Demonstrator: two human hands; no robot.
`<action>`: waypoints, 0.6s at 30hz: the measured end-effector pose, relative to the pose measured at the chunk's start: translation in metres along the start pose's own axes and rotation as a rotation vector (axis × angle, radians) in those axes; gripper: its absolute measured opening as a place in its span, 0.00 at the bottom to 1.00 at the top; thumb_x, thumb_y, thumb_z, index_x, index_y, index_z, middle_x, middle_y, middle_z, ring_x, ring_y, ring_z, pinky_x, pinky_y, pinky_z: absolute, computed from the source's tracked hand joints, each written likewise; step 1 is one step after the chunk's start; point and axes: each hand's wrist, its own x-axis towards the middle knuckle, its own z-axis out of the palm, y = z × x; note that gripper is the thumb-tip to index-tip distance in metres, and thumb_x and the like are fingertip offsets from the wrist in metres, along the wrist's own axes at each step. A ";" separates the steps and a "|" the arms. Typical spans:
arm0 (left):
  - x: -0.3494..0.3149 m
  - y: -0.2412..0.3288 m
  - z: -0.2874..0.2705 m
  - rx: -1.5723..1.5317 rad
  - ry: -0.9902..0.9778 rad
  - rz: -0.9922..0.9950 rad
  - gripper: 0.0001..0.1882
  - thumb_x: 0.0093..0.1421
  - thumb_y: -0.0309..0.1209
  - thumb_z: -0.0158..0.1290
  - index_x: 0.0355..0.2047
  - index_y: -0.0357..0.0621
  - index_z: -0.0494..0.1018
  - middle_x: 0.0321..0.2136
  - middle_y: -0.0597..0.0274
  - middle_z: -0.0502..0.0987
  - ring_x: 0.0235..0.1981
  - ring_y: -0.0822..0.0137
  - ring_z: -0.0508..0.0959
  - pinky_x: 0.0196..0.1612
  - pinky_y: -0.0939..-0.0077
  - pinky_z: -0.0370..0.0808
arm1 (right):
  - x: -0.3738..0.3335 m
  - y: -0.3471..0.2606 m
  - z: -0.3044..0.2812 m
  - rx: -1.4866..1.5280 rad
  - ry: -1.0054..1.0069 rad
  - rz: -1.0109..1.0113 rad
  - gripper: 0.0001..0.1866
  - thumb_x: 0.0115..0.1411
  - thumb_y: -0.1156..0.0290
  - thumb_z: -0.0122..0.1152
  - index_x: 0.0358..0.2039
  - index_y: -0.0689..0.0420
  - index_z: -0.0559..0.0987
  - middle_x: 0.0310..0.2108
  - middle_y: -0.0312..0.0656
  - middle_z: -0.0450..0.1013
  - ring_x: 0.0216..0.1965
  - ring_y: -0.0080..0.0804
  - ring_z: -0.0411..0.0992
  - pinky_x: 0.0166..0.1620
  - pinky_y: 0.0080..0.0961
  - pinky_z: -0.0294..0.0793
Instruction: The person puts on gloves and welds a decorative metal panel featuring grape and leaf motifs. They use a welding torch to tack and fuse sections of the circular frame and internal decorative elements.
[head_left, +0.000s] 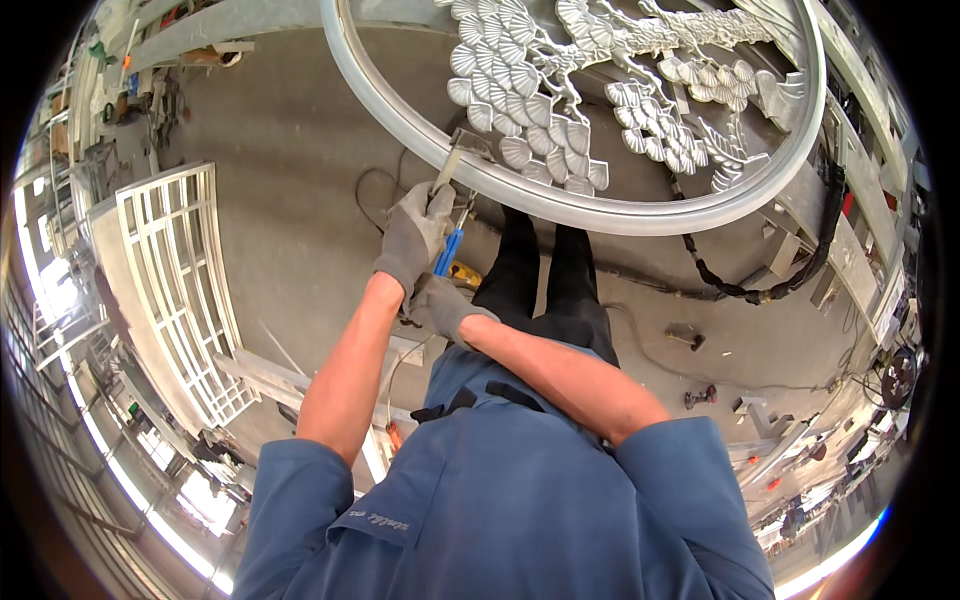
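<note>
A large round silver metal frame (pixel 640 211) fills the far side, with a cast tree ornament (pixel 497 70) of fan-shaped leaf clusters inside it. My left hand (pixel 412 238), in a grey glove, is closed on a short flat pale strip (pixel 448 168) whose upper end meets the frame's lower left rim. Just below and to the right, my right hand (pixel 446 306), also gloved, is closed at the lower end of a blue-handled tool (pixel 449 250). The tool's thin metal tip points up toward the rim. Its exact kind is unclear, and my gloves hide part of the grip.
A white barred metal panel (pixel 180 290) lies at the left. Dark wrapped cable (pixel 750 294) loops at the right beside metal beams (pixel 830 240). On the floor are a yellow tool (pixel 464 273), a red and black power tool (pixel 700 397) and thin cords.
</note>
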 end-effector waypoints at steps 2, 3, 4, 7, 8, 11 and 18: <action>0.003 -0.007 0.000 0.031 -0.003 0.036 0.21 0.70 0.45 0.52 0.49 0.38 0.76 0.20 0.64 0.74 0.20 0.74 0.70 0.24 0.72 0.70 | -0.001 -0.026 -0.036 0.305 -0.198 0.416 0.14 0.56 0.69 0.66 0.42 0.59 0.81 0.36 0.46 0.80 0.40 0.38 0.79 0.44 0.34 0.78; 0.004 -0.011 0.000 0.055 0.006 0.070 0.22 0.70 0.46 0.52 0.49 0.37 0.76 0.20 0.62 0.74 0.20 0.74 0.70 0.25 0.71 0.71 | 0.000 -0.037 -0.054 0.457 -0.294 0.623 0.14 0.54 0.68 0.68 0.40 0.58 0.81 0.35 0.46 0.80 0.41 0.37 0.79 0.45 0.32 0.78; 0.007 -0.016 0.000 0.075 0.020 0.106 0.22 0.70 0.46 0.52 0.48 0.37 0.76 0.20 0.61 0.74 0.20 0.73 0.70 0.26 0.70 0.71 | 0.000 -0.045 -0.073 0.452 -0.350 0.794 0.17 0.54 0.62 0.71 0.39 0.60 0.81 0.32 0.43 0.80 0.40 0.29 0.79 0.45 0.28 0.79; 0.008 -0.010 -0.001 0.095 0.013 0.114 0.23 0.70 0.46 0.53 0.47 0.36 0.76 0.21 0.57 0.76 0.21 0.71 0.72 0.28 0.68 0.72 | -0.014 0.021 -0.078 -0.278 -0.295 0.306 0.24 0.51 0.60 0.70 0.43 0.64 0.80 0.40 0.52 0.79 0.45 0.44 0.79 0.49 0.34 0.77; 0.007 -0.008 -0.002 0.095 0.007 0.102 0.23 0.70 0.46 0.53 0.47 0.35 0.76 0.22 0.56 0.76 0.22 0.70 0.73 0.29 0.68 0.73 | -0.012 0.024 -0.082 -0.334 -0.214 0.300 0.25 0.51 0.60 0.69 0.44 0.65 0.80 0.42 0.54 0.79 0.46 0.48 0.79 0.50 0.35 0.77; 0.010 -0.012 -0.003 0.113 0.019 0.118 0.23 0.70 0.46 0.53 0.48 0.35 0.76 0.23 0.55 0.77 0.24 0.70 0.74 0.30 0.67 0.74 | 0.000 0.024 -0.079 0.102 0.192 0.715 0.24 0.51 0.57 0.70 0.41 0.64 0.81 0.43 0.55 0.79 0.48 0.52 0.78 0.50 0.37 0.76; 0.012 -0.013 -0.002 0.068 0.017 0.092 0.23 0.69 0.46 0.54 0.49 0.36 0.76 0.22 0.61 0.76 0.22 0.73 0.73 0.27 0.71 0.71 | 0.022 0.038 -0.062 0.246 0.304 0.601 0.28 0.55 0.48 0.69 0.41 0.64 0.81 0.41 0.57 0.79 0.38 0.50 0.79 0.42 0.37 0.76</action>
